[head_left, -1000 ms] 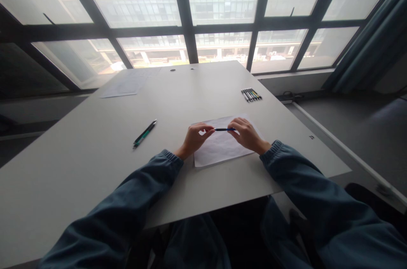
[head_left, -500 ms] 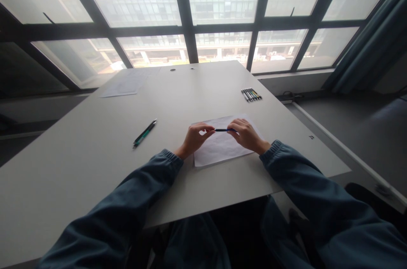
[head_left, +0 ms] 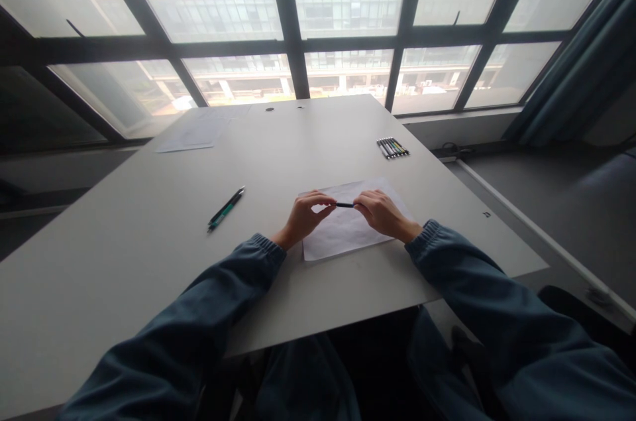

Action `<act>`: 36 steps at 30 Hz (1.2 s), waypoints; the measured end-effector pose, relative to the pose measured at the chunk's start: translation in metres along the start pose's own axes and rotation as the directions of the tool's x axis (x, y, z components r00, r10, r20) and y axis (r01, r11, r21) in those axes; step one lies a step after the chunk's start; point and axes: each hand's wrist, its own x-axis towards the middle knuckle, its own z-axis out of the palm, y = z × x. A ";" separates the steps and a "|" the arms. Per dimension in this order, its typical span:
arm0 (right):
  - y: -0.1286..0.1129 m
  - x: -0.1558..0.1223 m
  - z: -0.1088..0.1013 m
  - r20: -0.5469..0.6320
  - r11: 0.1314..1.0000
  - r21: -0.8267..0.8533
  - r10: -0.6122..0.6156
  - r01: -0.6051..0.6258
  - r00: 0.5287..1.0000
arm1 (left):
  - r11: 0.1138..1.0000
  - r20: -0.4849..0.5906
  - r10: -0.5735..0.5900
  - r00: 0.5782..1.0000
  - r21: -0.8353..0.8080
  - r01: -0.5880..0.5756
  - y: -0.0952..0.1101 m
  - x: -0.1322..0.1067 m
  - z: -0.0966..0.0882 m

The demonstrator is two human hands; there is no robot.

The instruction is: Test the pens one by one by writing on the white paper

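Between my two hands a dark pen point(head_left: 344, 205) lies level, a little above the white paper point(head_left: 342, 239). My left hand point(head_left: 309, 214) pinches its left end between thumb and fingers. The fingers of my right hand point(head_left: 380, 212) are closed round the right end, where a bit of blue shows; the rest of that end is hidden. To the left of my left hand, two pens lie side by side on the table: a black pen point(head_left: 224, 206) and a green and black pen point(head_left: 227, 210).
A neat row of several pens point(head_left: 393, 148) lies near the right edge of the white table point(head_left: 278, 149). More paper sheets point(head_left: 191, 132) rest at the far left corner. Large windows point(head_left: 342, 69) stand behind the table, and a curtain point(head_left: 571, 76) hangs at the right.
My right hand has shifted slightly to the left along the pen, its fingers covering more of the blue end. The left hand keeps its pinch almost in place.
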 end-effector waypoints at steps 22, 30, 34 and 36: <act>-0.003 0.002 -0.002 -0.059 1.000 0.011 0.028 -0.027 0.998 | 0.996 0.008 -0.091 0.996 0.026 0.091 -0.004 -0.002 0.002; -0.003 0.002 -0.002 -0.110 0.999 0.047 0.022 -0.017 0.994 | 0.990 -0.015 -0.141 0.990 0.015 0.141 0.001 -0.002 0.001; 0.004 0.002 -0.002 -0.299 0.976 0.101 0.215 -0.193 0.930 | 0.979 -0.117 -0.192 0.974 0.040 0.198 0.001 -0.001 -0.001; 0.009 0.002 -0.001 -0.357 0.943 0.130 0.331 -0.305 0.874 | 0.974 -0.170 -0.209 0.963 0.054 0.221 -0.001 -0.001 -0.003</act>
